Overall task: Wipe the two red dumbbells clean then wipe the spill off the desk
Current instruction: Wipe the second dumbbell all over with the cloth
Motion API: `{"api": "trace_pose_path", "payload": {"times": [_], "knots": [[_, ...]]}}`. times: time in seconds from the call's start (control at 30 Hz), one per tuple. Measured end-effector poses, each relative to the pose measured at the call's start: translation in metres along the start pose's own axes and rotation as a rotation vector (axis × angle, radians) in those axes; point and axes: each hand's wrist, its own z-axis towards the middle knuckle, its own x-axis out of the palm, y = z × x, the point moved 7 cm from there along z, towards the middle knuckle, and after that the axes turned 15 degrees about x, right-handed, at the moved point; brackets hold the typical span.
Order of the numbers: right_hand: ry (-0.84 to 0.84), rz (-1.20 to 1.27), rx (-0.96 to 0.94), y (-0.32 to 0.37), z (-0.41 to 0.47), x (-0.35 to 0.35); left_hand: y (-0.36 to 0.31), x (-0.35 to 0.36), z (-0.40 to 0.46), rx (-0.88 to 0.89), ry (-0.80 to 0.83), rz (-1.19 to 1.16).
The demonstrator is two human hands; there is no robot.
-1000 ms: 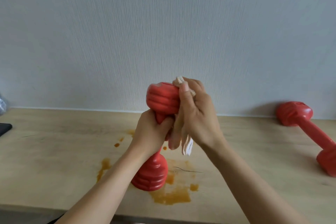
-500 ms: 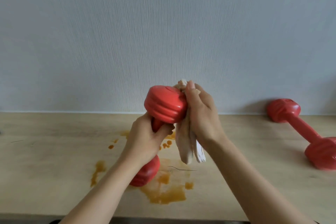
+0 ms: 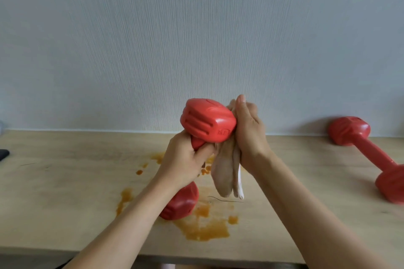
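Note:
My left hand (image 3: pixel 183 162) grips the handle of a red dumbbell (image 3: pixel 206 123), held up over the desk with one head high and the other head low behind my wrist. My right hand (image 3: pixel 248 132) presses a pale, stained cloth (image 3: pixel 225 172) against the right side of the upper head; the cloth's loose end hangs down below my palm. An orange spill (image 3: pixel 203 228) with scattered drops spreads on the wooden desk (image 3: pixel 65 192) under the dumbbell. The second red dumbbell (image 3: pixel 369 155) lies on the desk at the far right, by the wall.
A grey textured wall (image 3: pixel 196 39) runs along the back of the desk. A dark flat object (image 3: pixel 3 154) pokes in at the left edge. The desk's front edge (image 3: pixel 218 259) runs close below my forearms.
The held dumbbell has tilted so its upper head shows more of its flat end. My right hand with the cloth has shifted from the top of the head to its right side.

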Motion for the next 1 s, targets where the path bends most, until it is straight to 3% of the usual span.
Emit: {"api": "trace_pose_path", "payload": {"times": [0.13, 0.17, 0.3, 0.43, 0.67, 0.77, 0.9, 1.0], "knots": [[-0.08, -0.058, 0.068, -0.005, 0.005, -0.014, 0.024, -0.014, 0.0, -0.173, -0.138, 0.009], [-0.092, -0.122, -0.013, 0.0, 0.002, -0.013, 0.028, -0.018, -0.001, -0.213, -0.167, 0.017], [-0.122, -0.54, -0.717, 0.032, -0.038, 0.033, 0.028, -0.018, 0.003, -0.254, -0.165, 0.12], [-0.101, -0.704, -1.039, 0.033, -0.055, 0.056, 0.022, -0.013, 0.007, -0.233, -0.129, 0.188], [0.009, -0.781, -1.168, 0.02, -0.051, 0.033, 0.032, -0.013, 0.005, -0.299, -0.174, 0.071], [-0.036, -0.734, -1.025, 0.022, -0.034, 0.016, 0.037, -0.021, 0.002, -0.308, -0.228, 0.031], [-0.158, -0.558, -0.822, 0.044, -0.027, 0.005, 0.029, -0.02, 0.003, -0.249, -0.166, 0.086], [-0.056, -0.473, -0.739, 0.051, -0.038, 0.02, 0.026, -0.02, 0.004, -0.234, -0.146, 0.154]]}}
